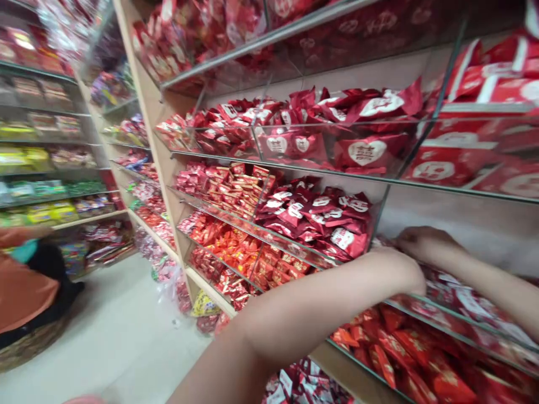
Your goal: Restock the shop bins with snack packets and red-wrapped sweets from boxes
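My left arm reaches across the shelf from below, and my left hand (398, 269) bends into the compartment at the right. Its fingers are hidden behind the wrist. From the right edge comes my right hand (425, 242), its back upward and its fingers pointing down beside the left hand. Blur and the left wrist hide its fingertips, so what it touches is unclear. Small red and white wrapped packets (467, 297) lie in this compartment by both hands. Just left of them, behind a clear divider, are dark red packets with white labels (320, 210).
Clear shelf fronts (295, 247) and dividers edge the compartments. Larger heart-label bags (366, 148) fill the shelf above; red packets (421, 348) lie below. At the left, a person in orange (25, 286) is low by another shelf. Pale floor (138, 331) runs between the shelves.
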{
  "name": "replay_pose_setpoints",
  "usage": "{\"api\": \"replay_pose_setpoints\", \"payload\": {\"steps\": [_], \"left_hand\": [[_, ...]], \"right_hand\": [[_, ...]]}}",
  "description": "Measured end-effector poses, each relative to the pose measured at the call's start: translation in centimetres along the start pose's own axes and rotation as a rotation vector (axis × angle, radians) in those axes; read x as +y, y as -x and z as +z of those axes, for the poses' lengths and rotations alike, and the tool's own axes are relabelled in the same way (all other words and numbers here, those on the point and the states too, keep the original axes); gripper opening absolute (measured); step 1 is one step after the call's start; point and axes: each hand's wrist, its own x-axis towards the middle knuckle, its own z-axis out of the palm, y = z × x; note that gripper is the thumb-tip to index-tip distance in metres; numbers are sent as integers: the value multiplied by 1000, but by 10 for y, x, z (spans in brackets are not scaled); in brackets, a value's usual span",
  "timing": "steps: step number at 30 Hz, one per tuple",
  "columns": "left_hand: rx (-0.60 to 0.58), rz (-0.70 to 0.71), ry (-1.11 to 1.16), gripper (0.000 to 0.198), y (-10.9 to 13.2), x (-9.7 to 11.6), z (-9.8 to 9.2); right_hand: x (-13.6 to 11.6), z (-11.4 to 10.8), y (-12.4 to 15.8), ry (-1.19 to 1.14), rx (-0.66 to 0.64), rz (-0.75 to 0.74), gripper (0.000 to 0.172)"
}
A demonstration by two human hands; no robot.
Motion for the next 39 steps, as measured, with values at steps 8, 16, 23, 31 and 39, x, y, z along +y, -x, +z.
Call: {"api": "replay_pose_setpoints", "payload": {"steps": [8,16,23,31,39], "left_hand": [[-24,21,-174,61,7,2,-11],[11,7,-213,52,2,1,-12],[59,-10,-261,47,2,2,-11],[40,35,-331,39,-1,5,-13],[58,51,-321,38,-5,5,-9]], "right_hand": [[-19,-12,15,-117,-67,-268,28],[-23,-45,16,123,15,-104,33],[-27,-71,45,337,-316,-64,24],[-14,-46,63,325,-388,-139,32],[-3,-49,63,254,-357,-104,31]]}}
